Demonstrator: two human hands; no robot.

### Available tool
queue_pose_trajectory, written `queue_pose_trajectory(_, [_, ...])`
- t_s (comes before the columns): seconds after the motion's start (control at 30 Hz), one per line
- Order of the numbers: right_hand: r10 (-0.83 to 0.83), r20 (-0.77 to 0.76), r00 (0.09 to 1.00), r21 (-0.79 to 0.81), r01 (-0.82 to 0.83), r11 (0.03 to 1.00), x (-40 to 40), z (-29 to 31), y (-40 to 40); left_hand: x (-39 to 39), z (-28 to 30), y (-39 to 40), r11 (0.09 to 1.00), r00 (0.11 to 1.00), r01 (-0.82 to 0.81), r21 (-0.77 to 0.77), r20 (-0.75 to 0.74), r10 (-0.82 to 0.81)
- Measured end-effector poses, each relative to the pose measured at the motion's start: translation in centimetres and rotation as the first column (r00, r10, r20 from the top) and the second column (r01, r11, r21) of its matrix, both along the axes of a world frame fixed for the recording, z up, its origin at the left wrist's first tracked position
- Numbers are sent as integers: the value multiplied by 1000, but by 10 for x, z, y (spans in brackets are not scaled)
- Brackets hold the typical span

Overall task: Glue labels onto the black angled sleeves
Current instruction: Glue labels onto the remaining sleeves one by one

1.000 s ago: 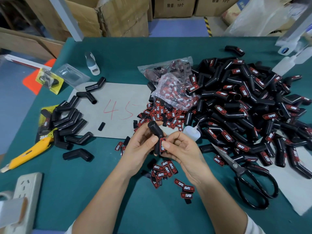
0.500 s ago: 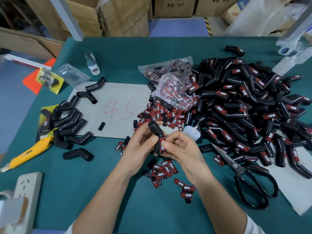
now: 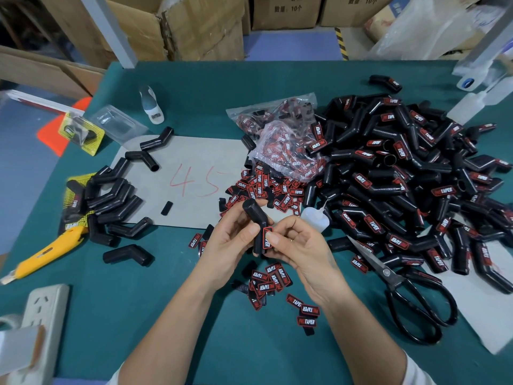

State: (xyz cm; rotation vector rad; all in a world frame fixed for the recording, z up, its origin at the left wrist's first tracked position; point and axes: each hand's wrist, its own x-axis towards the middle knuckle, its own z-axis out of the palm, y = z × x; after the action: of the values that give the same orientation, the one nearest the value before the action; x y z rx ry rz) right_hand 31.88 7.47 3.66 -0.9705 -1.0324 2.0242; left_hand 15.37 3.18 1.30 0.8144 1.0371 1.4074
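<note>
This was a small factory or warehouse packing bench. A teal-covered work table [image 3: 172, 315] carried goods in bulk: a large heap of black angled rubber sleeves [image 3: 402, 190] over its right side, a smaller unlabelled batch [image 3: 111, 201] near its left edge, and scattered red-and-black printed labels [image 3: 270, 279] toward the near middle. Hand tools lay about: black-handled steel scissors [image 3: 410, 298] by the right edge, a yellow utility knife [image 3: 47, 251] at the left edge, a small clear glue bottle [image 3: 315, 219]. Beyond the far edge stood brown cardboard shipping cartons [image 3: 200, 26] (some printed with quantity marks). A white power strip [image 3: 44, 309] sat at the near left corner.
</note>
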Motion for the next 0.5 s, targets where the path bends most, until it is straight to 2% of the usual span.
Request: queue_pose_trajectory(0.5, [2,21,1000,23,-2,1000,0,-4,1,1,5,0,1000,1000,-14,-14,-11,14])
